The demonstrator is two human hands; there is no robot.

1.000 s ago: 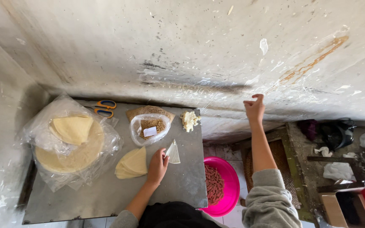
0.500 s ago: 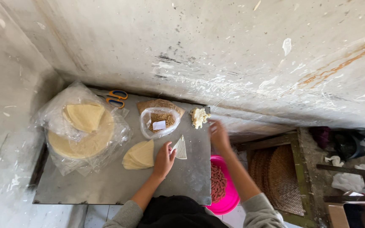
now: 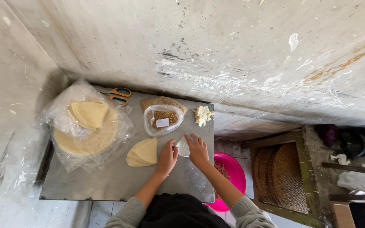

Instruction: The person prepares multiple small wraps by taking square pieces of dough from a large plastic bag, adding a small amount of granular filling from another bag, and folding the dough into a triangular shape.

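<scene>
The right hand [image 3: 198, 150] has come down from the wall onto the white wrapper piece [image 3: 183, 147] beside the left hand [image 3: 167, 157]

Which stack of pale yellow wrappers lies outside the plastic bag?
The small fan-shaped stack of wedge-cut wrappers, bare on the grey table beside the left hand; the others sit bagged.

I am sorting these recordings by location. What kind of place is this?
Probably a simple home or small-shop food preparation corner: a grey metal worktop against rough, stained concrete walls, round pale pastry sheets in clear plastic, and a pink plastic bowl of filling.
</scene>
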